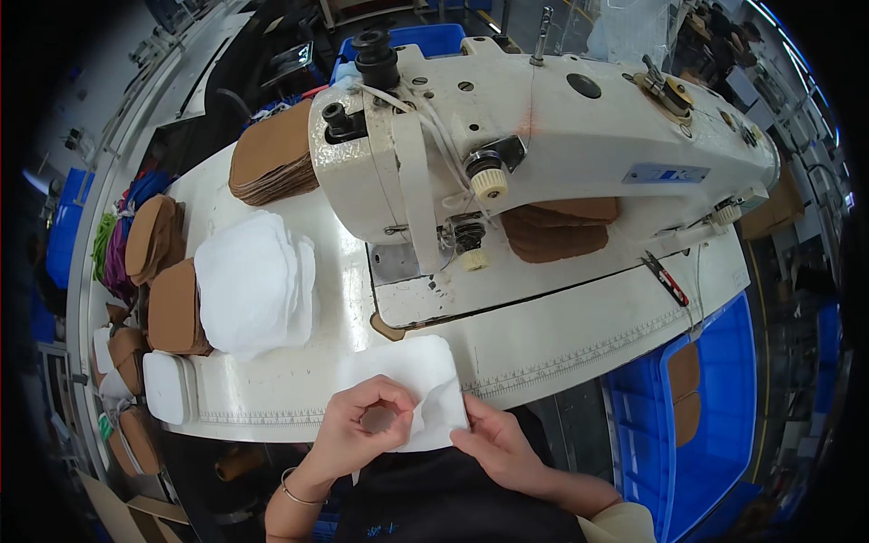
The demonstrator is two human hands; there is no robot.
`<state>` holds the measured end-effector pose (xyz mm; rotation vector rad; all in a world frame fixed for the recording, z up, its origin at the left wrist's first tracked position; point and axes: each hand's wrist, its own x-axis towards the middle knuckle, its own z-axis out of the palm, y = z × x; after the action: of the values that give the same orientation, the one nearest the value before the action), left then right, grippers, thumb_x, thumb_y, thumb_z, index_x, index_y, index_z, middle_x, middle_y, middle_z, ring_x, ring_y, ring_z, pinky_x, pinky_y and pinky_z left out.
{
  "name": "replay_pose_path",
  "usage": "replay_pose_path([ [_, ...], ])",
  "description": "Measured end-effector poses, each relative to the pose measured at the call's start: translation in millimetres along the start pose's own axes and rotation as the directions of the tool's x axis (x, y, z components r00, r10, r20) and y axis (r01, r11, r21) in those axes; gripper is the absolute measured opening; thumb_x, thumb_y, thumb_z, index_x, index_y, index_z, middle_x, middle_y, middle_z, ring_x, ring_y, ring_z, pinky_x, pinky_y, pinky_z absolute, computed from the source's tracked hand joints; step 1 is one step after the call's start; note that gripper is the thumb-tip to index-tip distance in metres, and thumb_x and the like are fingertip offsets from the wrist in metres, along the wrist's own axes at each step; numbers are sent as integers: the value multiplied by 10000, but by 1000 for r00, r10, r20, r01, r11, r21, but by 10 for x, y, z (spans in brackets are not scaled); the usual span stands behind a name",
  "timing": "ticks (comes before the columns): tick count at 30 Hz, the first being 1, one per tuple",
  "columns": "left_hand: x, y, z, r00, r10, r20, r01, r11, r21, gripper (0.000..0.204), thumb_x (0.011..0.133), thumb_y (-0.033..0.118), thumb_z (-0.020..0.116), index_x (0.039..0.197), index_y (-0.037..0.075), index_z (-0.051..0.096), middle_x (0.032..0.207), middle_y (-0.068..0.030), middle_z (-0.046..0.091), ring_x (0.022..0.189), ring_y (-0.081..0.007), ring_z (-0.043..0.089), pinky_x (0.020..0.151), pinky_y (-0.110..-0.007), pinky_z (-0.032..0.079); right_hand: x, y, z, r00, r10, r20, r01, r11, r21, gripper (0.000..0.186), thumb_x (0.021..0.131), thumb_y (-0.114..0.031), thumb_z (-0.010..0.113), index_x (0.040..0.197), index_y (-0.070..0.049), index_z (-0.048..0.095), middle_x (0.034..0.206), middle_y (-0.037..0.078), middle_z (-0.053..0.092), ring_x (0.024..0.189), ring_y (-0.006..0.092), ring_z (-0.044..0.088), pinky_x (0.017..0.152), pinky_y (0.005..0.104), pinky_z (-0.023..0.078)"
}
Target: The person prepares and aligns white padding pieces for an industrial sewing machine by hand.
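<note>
Showing no clear long axis, a white, round-cornered, soft-looking sheet (434,358) is pinched at a fold by the left hand (362,421) and at its right edge by the right hand (501,445), over the near rim of the white ruler-marked surface (262,387), cream metal sewing machine (570,113) beyond.

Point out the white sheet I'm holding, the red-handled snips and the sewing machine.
White sheet (427,364), head view: upper face.
Red-handled snips (670,284), head view: handle.
Sewing machine (561,118), head view: side of its white arm.
</note>
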<state>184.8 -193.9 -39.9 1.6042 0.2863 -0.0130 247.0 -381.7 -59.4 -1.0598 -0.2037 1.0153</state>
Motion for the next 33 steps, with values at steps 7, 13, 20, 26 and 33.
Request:
replay_pose_path([
  [7,-73,140,222,965,258,48,-252,859,446,357,722,-15,712,1060,26,606,1107,-108,557,878,-202,579,778,-299,493,107,135,24,992,-1,-125,-13,993,-115,237,969,-175,518,1122,-9,589,758,-60,500,677,0,396,584,176,352],
  [13,-227,-105,-445,831,136,-540,-81,989,125,174,936,77,533,1043,-4,644,895,-37,668,776,-63,570,686,-190,448,24,80,-65,987,14,-162,-24,998,-61,260,978,-185,498,1135,3,585,769,-57,524,625,-10,368,532,170,318],
  [20,-370,433,-946,421,803,-421,-5,467,884,341,910,-53,421,1240,-12,497,1033,-163,627,871,-253,643,752,-318,520,-49,46,-173,969,48,-241,-25,995,96,281,990,-199,467,1187,-21,560,769,-64,527,613,-4,371,539,162,309],
  [26,-85,321,71,856,477,197,-448,498,742,379,682,11,735,1033,-21,596,1035,-135,573,849,-282,602,640,-339,516,68,117,-49,993,94,-68,-86,989,121,324,1014,-253,400,1228,-28,495,916,-18,554,755,31,481,667,195,411],
  [33,-83,138,238,826,423,373,-513,288,809,293,672,33,747,922,-17,603,994,-112,571,797,-250,598,565,-307,519,60,135,-62,995,25,93,-61,908,415,492,1028,-307,263,1357,53,326,1340,144,434,1241,208,434,1072,385,322],
])
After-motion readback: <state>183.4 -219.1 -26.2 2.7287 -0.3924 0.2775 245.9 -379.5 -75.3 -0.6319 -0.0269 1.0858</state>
